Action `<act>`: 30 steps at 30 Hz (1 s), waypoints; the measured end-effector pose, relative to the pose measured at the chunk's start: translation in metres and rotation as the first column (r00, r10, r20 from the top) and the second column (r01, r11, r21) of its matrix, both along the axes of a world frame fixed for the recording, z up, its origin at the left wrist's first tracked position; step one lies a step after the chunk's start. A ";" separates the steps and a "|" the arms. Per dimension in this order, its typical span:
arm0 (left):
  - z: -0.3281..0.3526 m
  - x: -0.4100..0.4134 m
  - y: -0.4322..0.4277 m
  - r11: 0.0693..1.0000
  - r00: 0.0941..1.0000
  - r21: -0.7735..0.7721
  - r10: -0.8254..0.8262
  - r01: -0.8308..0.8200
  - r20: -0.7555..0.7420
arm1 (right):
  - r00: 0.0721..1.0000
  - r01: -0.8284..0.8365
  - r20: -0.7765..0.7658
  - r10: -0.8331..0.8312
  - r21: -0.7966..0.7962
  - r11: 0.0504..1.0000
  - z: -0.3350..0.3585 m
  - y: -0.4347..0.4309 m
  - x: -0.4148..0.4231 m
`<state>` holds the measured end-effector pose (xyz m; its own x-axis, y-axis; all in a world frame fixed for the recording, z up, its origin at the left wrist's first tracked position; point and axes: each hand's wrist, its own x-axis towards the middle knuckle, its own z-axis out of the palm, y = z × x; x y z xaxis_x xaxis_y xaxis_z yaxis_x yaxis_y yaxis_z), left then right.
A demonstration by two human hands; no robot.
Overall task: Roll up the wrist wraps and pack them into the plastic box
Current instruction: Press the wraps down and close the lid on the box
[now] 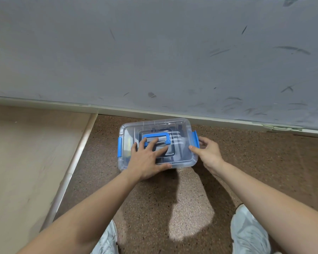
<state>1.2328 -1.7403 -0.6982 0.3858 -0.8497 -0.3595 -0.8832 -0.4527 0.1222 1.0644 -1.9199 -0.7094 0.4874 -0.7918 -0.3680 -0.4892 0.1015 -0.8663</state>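
The clear plastic box with blue handle (184, 165) sits lidded on the brown speckled floor (250, 162), near its far edge. Left hand (147, 160) presses flat on the lid (184, 132) (dark contents (174, 153) beneath, blurred); right hand (208, 153) grips the right blue latch (196, 139).

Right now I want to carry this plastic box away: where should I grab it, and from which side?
Take the blue handle from above: a bar centred on the lid of the plastic box, so it should hang level. It lies flat under the left hand; tip it up first. The right clip, pinched by the right hand, looks unlatched; latch it.
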 end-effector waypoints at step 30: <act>0.017 0.029 0.059 0.993 0.970 -0.080 0.098 -0.082 0.223 | 0.417 -0.909 -0.771 0.481 -0.357 0.216 0.029 0.007 -0.005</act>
<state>1.2622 -1.6810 -0.6815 0.5260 -0.8278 -0.1950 -0.8478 -0.5287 -0.0420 1.0598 -1.9126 -0.6802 0.9251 -0.2488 -0.2868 -0.2913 -0.9496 -0.1159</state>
